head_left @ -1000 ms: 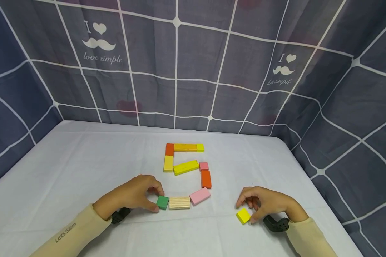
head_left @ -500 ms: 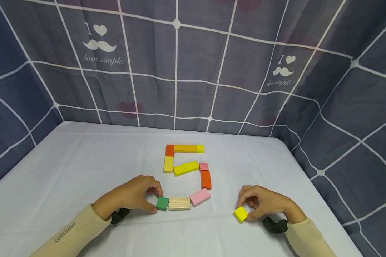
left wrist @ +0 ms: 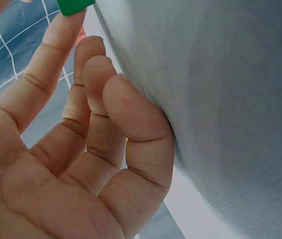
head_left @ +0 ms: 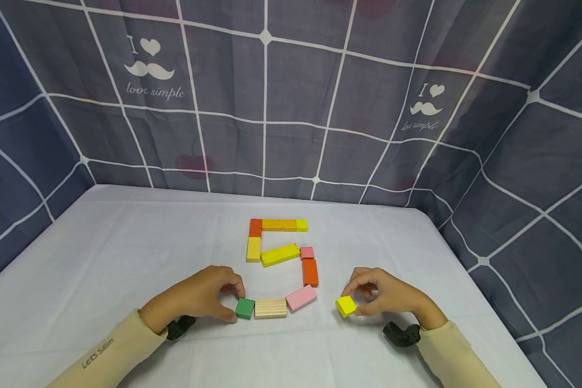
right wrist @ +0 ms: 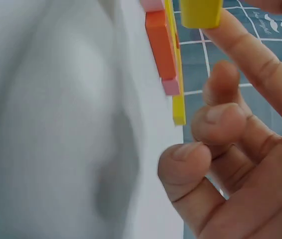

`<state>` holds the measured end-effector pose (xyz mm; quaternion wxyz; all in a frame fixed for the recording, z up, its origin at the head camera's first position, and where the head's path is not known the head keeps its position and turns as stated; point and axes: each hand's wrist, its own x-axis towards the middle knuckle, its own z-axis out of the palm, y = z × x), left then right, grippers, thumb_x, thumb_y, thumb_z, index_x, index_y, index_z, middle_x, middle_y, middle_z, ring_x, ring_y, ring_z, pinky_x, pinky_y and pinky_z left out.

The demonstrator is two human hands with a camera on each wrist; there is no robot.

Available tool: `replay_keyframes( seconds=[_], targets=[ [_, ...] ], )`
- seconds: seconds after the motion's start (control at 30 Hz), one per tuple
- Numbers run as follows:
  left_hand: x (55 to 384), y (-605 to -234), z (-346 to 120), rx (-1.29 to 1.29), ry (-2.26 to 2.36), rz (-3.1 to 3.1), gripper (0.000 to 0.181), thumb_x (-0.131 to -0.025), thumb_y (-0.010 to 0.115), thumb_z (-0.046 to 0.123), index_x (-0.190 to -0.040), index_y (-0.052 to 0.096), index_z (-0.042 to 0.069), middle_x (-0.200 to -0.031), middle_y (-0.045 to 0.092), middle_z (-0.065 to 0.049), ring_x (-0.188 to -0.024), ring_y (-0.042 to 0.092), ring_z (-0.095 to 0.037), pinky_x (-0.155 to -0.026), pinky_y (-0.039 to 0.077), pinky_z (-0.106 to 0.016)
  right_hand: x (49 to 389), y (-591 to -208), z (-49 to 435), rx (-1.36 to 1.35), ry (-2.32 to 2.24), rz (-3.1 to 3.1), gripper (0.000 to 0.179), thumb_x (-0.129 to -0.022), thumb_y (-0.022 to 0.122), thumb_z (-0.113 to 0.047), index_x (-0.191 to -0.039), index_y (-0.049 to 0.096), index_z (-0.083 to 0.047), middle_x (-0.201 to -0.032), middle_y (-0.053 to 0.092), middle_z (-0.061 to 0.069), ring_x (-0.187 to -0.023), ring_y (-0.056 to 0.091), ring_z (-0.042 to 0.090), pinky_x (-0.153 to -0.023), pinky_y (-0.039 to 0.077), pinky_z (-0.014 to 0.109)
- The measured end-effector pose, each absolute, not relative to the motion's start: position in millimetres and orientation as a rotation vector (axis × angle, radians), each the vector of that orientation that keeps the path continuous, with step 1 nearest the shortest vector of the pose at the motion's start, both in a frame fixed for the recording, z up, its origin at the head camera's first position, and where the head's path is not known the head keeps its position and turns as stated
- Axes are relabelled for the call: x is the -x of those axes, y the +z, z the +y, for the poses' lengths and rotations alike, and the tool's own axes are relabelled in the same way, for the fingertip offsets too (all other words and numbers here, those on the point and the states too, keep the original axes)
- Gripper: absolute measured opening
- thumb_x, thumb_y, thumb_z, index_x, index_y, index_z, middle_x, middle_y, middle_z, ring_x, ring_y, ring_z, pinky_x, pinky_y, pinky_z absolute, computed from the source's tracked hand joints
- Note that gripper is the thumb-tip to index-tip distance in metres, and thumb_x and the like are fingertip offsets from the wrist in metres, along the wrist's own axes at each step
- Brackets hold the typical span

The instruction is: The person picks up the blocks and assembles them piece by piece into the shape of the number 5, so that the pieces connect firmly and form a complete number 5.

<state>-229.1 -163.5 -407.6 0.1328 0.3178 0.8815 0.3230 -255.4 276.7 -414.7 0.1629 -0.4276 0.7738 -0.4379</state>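
Note:
My left hand (head_left: 208, 293) pinches a small green block (head_left: 244, 308) between thumb and index finger, at the left end of the bottom row. In the left wrist view the green block (left wrist: 75, 5) touches the index fingertip, and the other fingers curl loosely beside the cloth. Touching its right side is a ribbed natural-wood block (head_left: 270, 309), followed by a tilted pink block (head_left: 302, 298). To the right, my right hand (head_left: 390, 293) grips a yellow cube (head_left: 346, 306) by thumb and index fingertip. The right wrist view shows this yellow cube (right wrist: 201, 12) raised off the cloth.
Above the bottom row, an orange-red block (head_left: 310, 273), a small pink block (head_left: 307, 253), a slanted yellow block (head_left: 280, 255), and several more blocks continue the curving line. A white cloth (head_left: 140, 242) covers the table. A dark grid-patterned curtain (head_left: 291, 81) stands behind.
My right hand has lifted the yellow cube and moved it left and away from me, nearer the pink block. The left hand stays almost still at the green block.

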Motion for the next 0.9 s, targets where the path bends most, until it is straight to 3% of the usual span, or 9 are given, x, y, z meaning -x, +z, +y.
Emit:
replay_keyframes(
  seconds=[0.43,0.67,0.9],
  targets=[
    [228,-407,-163,-0.939,0.94,2.561,0.033,-0.075,0.1,0.018,-0.095,0.074,0.021,-0.097,0.064,0.012,-0.093,0.056,-0.01,-0.09,0.052,-0.034,268,-412,250,1.213,-1.26,2.271,0.029,-0.086,0.086,0.001,-0.114,0.078,-0.001,-0.087,0.054,0.022,-0.068,0.046,0.032,-0.062,0.042,0.032],
    [228,-407,-164,-0.936,0.933,2.562,0.033,-0.076,0.1,0.018,-0.095,0.073,0.021,-0.097,0.064,0.012,-0.094,0.056,-0.009,-0.091,0.052,-0.035,272,-411,234,1.179,-1.263,2.327,0.028,-0.087,0.086,-0.001,-0.114,0.079,-0.003,-0.095,0.061,0.023,-0.069,0.046,0.038,-0.063,0.04,0.031],
    [228,-407,-164,-0.929,0.93,2.561,0.033,-0.076,0.1,0.018,-0.095,0.074,0.021,-0.097,0.064,0.013,-0.094,0.057,-0.009,-0.091,0.052,-0.035,275,-408,213,1.116,-1.23,2.417,0.029,-0.087,0.088,-0.004,-0.114,0.081,-0.01,-0.104,0.072,0.006,-0.079,0.053,0.038,-0.069,0.044,0.027]
  ],
)
